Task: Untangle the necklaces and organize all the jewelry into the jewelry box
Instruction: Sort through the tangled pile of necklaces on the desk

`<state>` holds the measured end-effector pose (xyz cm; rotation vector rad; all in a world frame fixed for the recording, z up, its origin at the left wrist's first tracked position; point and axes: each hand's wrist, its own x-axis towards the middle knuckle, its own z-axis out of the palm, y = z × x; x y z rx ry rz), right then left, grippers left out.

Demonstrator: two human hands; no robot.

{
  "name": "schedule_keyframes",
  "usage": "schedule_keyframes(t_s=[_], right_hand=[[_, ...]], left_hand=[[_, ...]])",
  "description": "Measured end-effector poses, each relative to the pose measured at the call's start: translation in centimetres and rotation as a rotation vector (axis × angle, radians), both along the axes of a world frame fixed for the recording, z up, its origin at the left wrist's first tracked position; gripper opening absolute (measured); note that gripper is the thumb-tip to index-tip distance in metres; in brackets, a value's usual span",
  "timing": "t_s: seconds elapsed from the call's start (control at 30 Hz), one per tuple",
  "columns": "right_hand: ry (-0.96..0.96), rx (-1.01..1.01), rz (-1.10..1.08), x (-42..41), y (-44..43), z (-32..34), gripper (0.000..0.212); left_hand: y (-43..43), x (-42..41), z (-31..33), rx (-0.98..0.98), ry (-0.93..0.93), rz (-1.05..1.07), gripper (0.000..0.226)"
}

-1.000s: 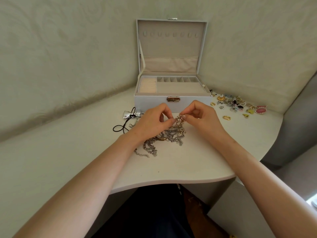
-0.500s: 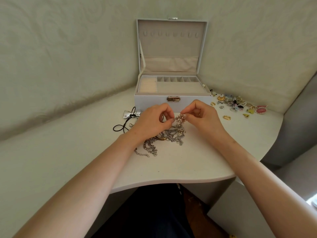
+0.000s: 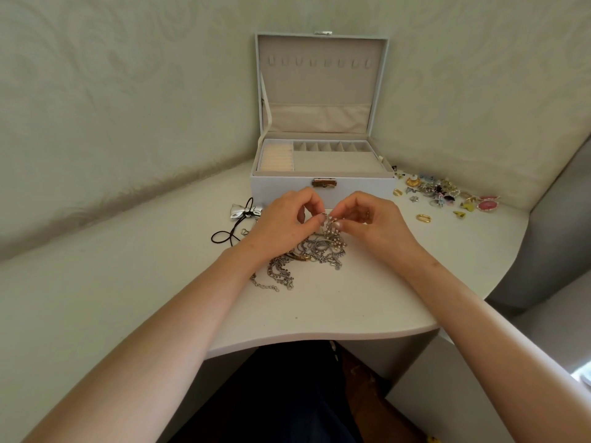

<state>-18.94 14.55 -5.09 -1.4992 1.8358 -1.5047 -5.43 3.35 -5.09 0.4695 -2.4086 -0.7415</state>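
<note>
Head view, looking down at a pale bench (image 3: 319, 311). Both hands meet just in front of an open box (image 3: 323, 187). The left hand (image 3: 281, 222) and right hand (image 3: 374, 219) each have curled fingers (image 3: 315, 215) pinching the raised top of a silver tangle (image 3: 319, 251) of necklaces. The rest of the tangle lies on the bench between the wrists, with loose chain trailing toward the left forearm.

Risks, as a judgement: pulling the two pinches apart sharply could tighten the knot or snap a fine link. Lifting higher could drag the whole tangle along, catching the beaded strand on the others. Nothing is in the box yet, as far as the tray shows.

Count: one box, with eight hooks (image 3: 319, 62) in its lid. One tangle; how many necklaces it holds cannot be told. One silver bow (image 3: 244, 212) on a black cord, left of the hands. Two loose gold ovals (image 3: 423, 218), right of the hands. One heap (image 3: 441, 193) of small coloured pieces beside the box, too small to count.
</note>
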Motion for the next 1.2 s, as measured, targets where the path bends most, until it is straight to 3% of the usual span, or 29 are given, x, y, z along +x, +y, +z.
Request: schedule_keyframes(t_s=[0.27, 0.5, 0.63, 0.7, 1.2], right_hand=[[-0.026, -0.038, -0.09, -0.5, -0.1, -0.2, 0.009], [-0.028, -0.032, -0.02, -0.3, 0.0, 0.1, 0.025], [-0.033, -0.05, -0.006, -0.2, 0.1, 0.2, 0.024], [-0.044, -0.061, -0.004, -0.2, 0.1, 0.2, 0.023], [0.044, 0.051, -0.042, -0.4, -0.3, -0.3, 0.023]], left_hand=[[0.1, 0.2, 0.1, 0.037, -0.047, -0.046, 0.011], [0.2, 0.1, 0.1, 0.103, -0.088, -0.036, 0.02], [0.3, 0.1, 0.1, 0.115, -0.084, -0.026, 0.009], [0.4, 0.1, 0.0, 0.128, -0.072, -0.008, 0.016], [-0.7, -0.5, -0.8, -0.075, -0.009, 0.021, 0.004]])
